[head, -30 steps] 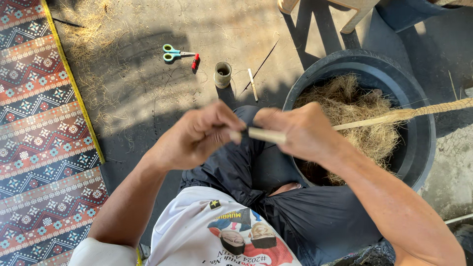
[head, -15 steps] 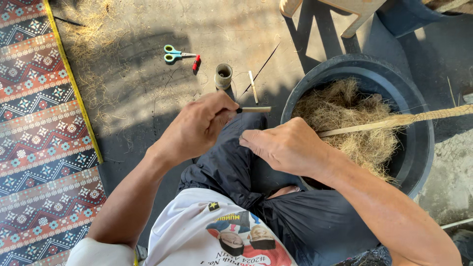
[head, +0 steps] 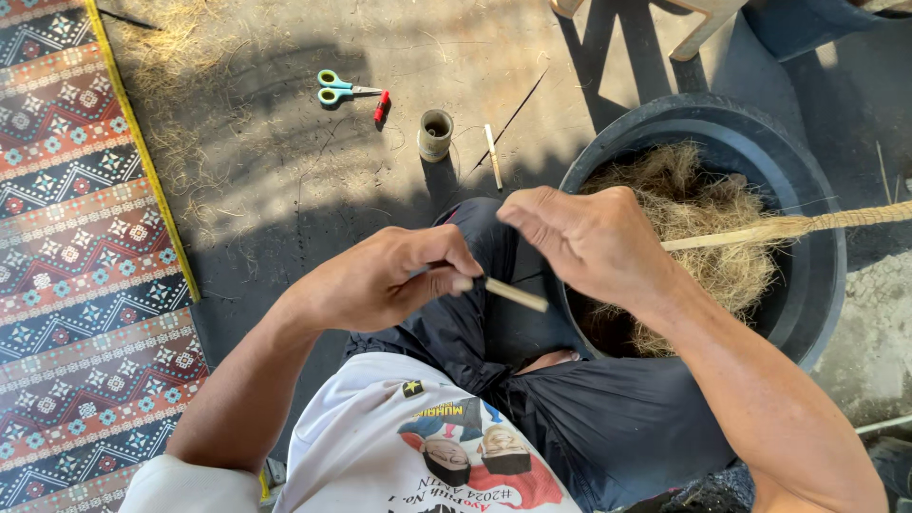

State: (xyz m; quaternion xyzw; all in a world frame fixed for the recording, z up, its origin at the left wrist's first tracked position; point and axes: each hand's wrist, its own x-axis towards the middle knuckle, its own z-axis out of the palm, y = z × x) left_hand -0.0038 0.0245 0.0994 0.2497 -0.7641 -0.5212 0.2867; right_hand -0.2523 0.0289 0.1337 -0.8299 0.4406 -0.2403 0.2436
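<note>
Left hand: closed, pinching pale stick at its near end.
Right hand: open, fingers loosely curled, above dark tub of straw fibre.

A sunlit outdoor work yard for hand craft: bare concrete ground strewn with straw ahead of the hands, a patterned woven mat to their left, and a black tub of fibre to their right.
</note>
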